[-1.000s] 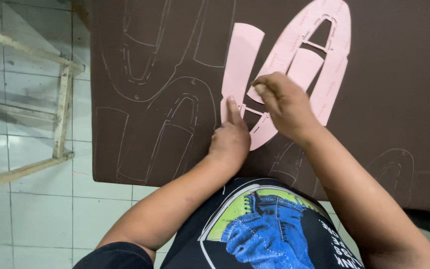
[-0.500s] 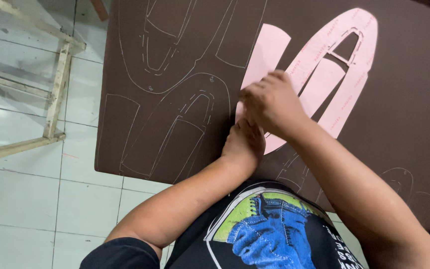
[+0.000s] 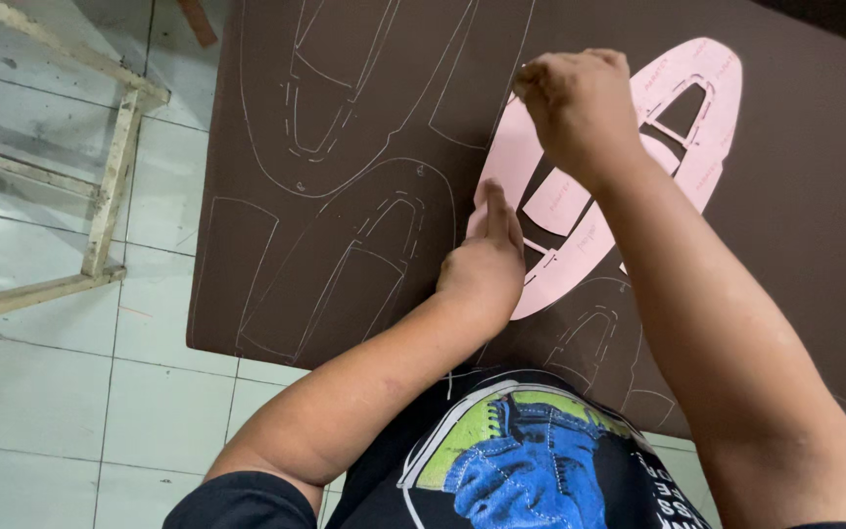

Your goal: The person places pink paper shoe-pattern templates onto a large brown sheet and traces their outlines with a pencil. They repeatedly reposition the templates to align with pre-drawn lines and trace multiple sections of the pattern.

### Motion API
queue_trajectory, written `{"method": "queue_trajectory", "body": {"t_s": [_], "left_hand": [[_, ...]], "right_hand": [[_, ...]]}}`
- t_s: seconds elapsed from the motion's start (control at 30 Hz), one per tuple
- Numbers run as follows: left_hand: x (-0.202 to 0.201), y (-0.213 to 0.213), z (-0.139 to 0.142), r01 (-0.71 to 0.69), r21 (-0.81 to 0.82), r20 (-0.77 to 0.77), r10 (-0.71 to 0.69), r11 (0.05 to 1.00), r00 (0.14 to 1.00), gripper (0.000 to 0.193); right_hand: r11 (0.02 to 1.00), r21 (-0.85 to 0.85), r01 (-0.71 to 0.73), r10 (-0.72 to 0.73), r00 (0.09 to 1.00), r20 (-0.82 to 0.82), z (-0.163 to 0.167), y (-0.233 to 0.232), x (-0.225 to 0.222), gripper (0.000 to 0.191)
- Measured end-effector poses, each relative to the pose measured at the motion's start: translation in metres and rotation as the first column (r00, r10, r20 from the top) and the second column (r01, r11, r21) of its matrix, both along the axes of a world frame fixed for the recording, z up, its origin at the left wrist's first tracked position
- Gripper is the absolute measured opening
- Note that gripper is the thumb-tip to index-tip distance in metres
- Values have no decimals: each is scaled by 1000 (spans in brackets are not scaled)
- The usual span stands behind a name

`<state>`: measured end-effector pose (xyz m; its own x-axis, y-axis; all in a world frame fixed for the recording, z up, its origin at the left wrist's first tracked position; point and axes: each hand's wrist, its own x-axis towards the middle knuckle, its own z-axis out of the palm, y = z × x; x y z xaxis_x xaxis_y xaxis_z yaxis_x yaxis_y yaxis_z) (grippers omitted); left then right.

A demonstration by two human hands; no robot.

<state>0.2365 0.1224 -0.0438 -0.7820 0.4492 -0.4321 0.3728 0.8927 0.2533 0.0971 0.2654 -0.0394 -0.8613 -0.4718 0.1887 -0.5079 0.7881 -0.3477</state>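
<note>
- At far left a wooden frame (image 3: 115, 147) stands on the tiled floor (image 3: 41, 411); it plays no part here.
- Next comes the brown sheet (image 3: 805, 235); white outlines (image 3: 345, 255) already cover its left half; I count three there that look complete, and parts of two more show by my arms near the front edge.
- My left hand (image 3: 487, 260) lies flat, fingers together, pressing the lower end of the pink template (image 3: 580, 245) onto the sheet; it grips nothing.
- There is one template, lying on the sheet right of the outlines, slanted up to the right.
- My right hand (image 3: 575, 103) is curled tight at the template's upper left edge; whether it pinches a marker I cannot tell.
- As I judge it, this outline is part done; the sheet's right side is mostly unmarked.
</note>
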Motion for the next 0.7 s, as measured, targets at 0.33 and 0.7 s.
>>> {"method": "queue_trajectory", "body": {"t_s": [0.33, 0.7], "left_hand": [[-30, -7, 13, -71, 38, 46, 69, 997, 997, 87], [-60, -7, 9, -50, 66, 123, 41, 997, 992, 85]], "right_hand": [[995, -93, 34, -39, 998, -53, -3, 15, -22, 5], [983, -179, 37, -50, 996, -69, -5, 19, -20, 3]]}}
